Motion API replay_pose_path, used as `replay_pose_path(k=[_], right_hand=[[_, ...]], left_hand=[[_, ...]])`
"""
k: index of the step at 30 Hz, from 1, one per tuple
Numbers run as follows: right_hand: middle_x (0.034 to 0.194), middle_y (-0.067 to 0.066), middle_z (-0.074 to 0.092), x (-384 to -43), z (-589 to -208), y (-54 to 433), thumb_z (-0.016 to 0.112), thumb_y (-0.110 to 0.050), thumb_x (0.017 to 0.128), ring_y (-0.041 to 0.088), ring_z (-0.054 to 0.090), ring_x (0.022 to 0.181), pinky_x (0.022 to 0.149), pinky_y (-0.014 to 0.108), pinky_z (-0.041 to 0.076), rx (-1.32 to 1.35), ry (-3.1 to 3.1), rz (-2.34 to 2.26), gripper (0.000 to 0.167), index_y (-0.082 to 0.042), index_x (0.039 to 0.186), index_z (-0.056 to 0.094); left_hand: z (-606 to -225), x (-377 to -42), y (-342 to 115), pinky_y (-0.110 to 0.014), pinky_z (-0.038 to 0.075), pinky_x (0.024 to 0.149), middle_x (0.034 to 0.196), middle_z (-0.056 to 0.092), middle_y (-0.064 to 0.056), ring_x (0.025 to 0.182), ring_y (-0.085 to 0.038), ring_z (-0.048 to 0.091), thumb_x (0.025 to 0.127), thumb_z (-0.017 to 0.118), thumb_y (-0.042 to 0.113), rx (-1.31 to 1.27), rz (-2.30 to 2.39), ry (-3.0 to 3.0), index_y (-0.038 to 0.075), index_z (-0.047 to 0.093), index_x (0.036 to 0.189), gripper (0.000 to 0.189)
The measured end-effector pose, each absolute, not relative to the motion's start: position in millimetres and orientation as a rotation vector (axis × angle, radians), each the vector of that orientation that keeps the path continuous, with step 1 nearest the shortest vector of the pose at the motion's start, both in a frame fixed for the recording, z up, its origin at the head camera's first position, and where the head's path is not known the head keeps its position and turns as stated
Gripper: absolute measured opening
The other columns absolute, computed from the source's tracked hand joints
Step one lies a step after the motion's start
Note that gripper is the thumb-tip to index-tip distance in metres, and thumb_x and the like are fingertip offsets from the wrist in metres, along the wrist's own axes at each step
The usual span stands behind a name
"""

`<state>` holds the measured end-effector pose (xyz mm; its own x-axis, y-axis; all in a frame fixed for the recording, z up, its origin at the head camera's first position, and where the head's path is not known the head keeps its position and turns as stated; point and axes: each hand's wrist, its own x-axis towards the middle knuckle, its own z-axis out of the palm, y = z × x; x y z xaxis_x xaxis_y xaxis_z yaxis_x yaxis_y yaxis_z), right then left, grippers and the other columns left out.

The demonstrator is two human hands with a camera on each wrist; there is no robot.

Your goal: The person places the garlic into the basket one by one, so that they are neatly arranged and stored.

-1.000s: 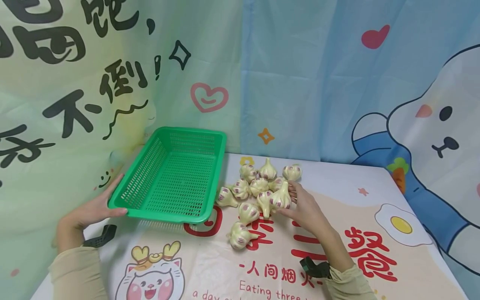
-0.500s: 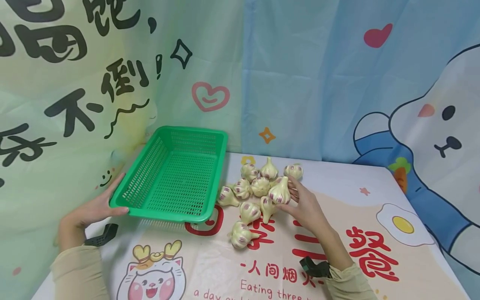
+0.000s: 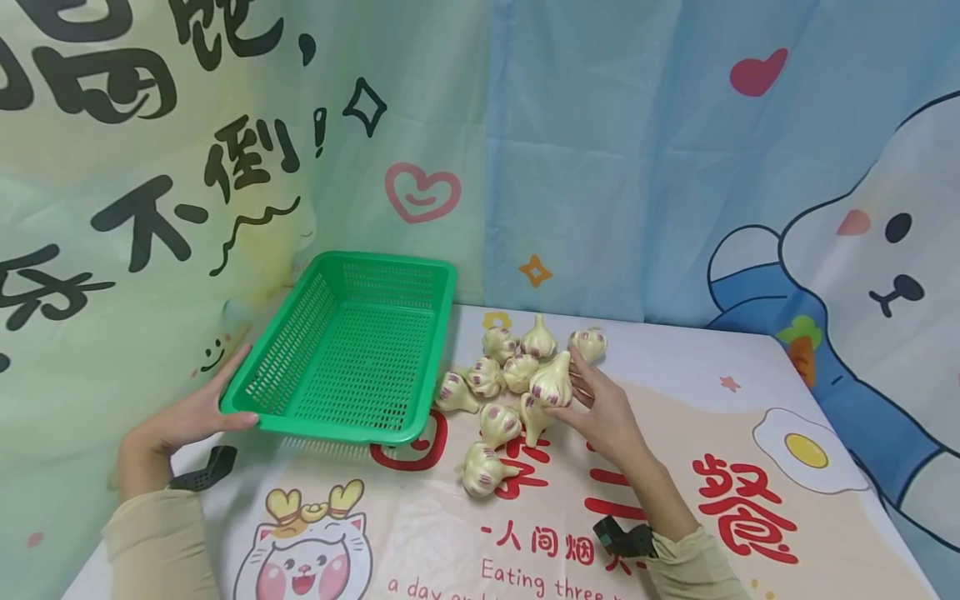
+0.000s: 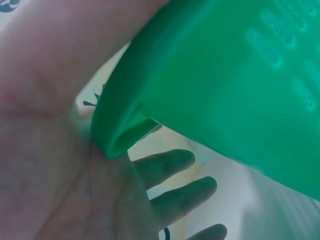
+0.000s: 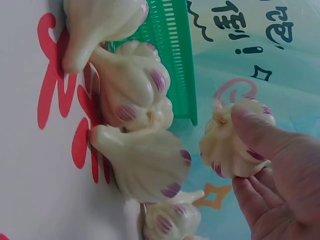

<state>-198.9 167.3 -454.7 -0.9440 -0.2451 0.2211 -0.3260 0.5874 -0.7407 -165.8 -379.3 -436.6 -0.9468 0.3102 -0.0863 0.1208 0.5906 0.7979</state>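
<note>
At the left, my left hand [image 3: 183, 421] grips the near left corner of a green plastic basket [image 3: 330, 432]. The left wrist view shows the basket's rim [image 4: 117, 110] in the crook between thumb and fingers. Nothing lies inside the basket. My right hand [image 3: 611, 417] holds a garlic bulb [image 3: 552, 382] between thumb and fingers, stem upward, above the pile. In the right wrist view that garlic bulb [image 5: 225, 150] appears apart from the others, its root end toward the camera. Several more garlic bulbs [image 3: 498, 425] lie grouped between basket and right hand.
The table has a printed cloth [image 3: 435, 525] with red lettering and cartoon figures. Printed curtains [image 3: 570, 167] hang close behind the table and along its left side. One garlic bulb [image 3: 588, 343] lies at the back right of the group.
My right hand has raised the garlic bulb off the pile and moved it slightly left, uncovering more of the bulb below it. My left hand keeps its grip on the basket.
</note>
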Motion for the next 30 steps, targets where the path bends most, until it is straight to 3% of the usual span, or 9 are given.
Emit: replay_pose_path(k=[2,11,19,30], right_hand=[[0.153,0.017,0.03,-198,-455,165,0.08,-0.013,0.075,0.031,0.047,0.129,0.094,0.035,0.045,0.489,-2.694,1.346,0.1,-0.014,0.153,0.018],[0.151,0.016,0.034,-194,-458,156,0.079,-0.014,0.075,0.031,0.047,0.129,0.095,0.032,0.044,0.464,-2.638,1.496,0.097,-0.016,0.153,0.02],[0.141,0.018,0.046,-191,-457,144,0.08,-0.011,0.074,0.031,0.05,0.126,0.093,0.032,0.045,0.469,-2.611,1.57,0.093,-0.012,0.151,0.028],[0.137,0.018,0.049,-190,-459,145,0.082,-0.012,0.072,0.031,0.051,0.126,0.093,0.032,0.045,0.449,-2.579,1.649,0.094,-0.013,0.15,0.03]], left_hand=[[-437,-166,-380,-0.014,0.034,0.083,0.153,-0.001,-0.025,0.121,-0.036,0.027,0.086,0.067,0.017,0.36,1.284,2.602,0.031,-0.015,0.151,0.106],[-437,-163,-382,-0.016,0.037,0.083,0.149,0.005,-0.025,0.118,-0.034,0.03,0.086,0.067,0.018,0.35,1.263,2.612,0.028,-0.016,0.151,0.106],[-435,-160,-386,-0.016,0.035,0.083,0.151,0.001,-0.026,0.121,-0.039,0.027,0.086,0.067,0.017,0.325,1.261,2.6,0.029,-0.017,0.151,0.106],[-440,-168,-383,-0.012,0.033,0.084,0.149,0.009,-0.024,0.118,-0.032,0.033,0.085,0.068,0.014,0.361,1.283,2.607,0.031,-0.015,0.151,0.107]])
